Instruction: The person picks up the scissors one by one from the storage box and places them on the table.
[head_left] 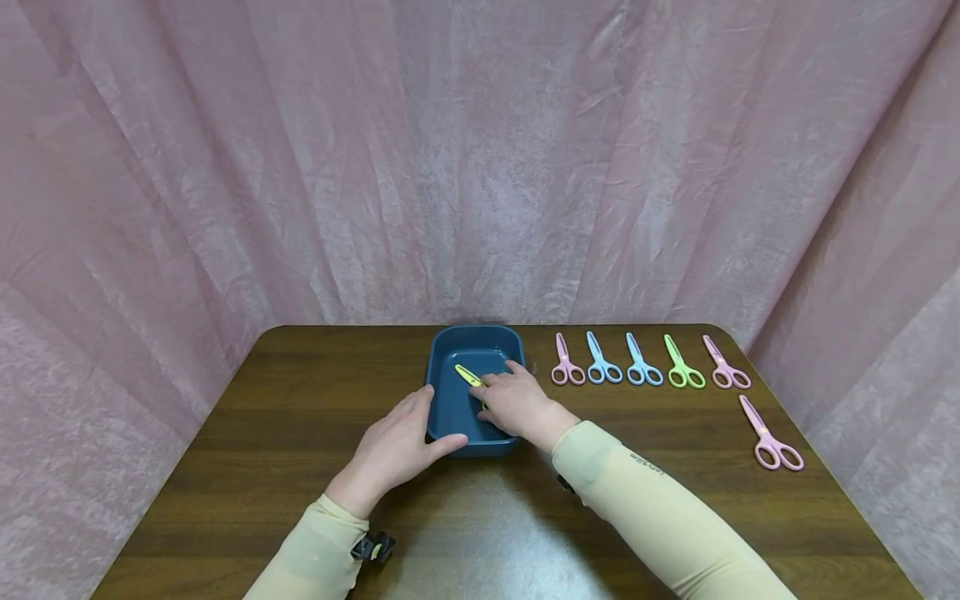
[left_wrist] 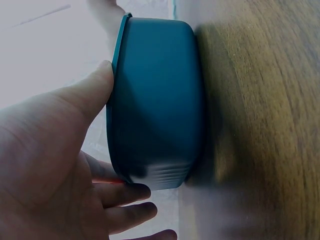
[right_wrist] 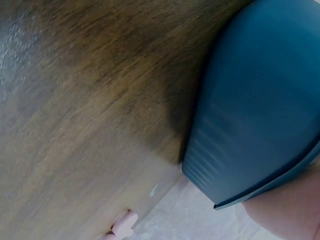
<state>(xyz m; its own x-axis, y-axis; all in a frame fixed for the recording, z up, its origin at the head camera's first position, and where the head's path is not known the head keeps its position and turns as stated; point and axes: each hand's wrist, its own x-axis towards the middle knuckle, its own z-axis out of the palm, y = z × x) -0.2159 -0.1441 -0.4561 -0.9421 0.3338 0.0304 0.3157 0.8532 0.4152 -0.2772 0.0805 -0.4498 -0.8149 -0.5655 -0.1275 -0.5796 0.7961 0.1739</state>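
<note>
A deep blue plastic tray stands near the back middle of the table. Inside it lies a pair of yellow scissors, blades pointing to the far left, the handles mostly covered by my right hand. That hand reaches over the tray's right wall, its thumb and fingers pinching the scissors around the handles. My left hand rests against the tray's left near corner, thumb at the near rim and fingers extended along the left side. In the left wrist view, the thumb touches the rim of the tray.
Right of the tray, a row of scissors lies along the back: pink, two blue, green and pink. Another pink pair lies nearer, by the right edge. A pink curtain hangs behind the table.
</note>
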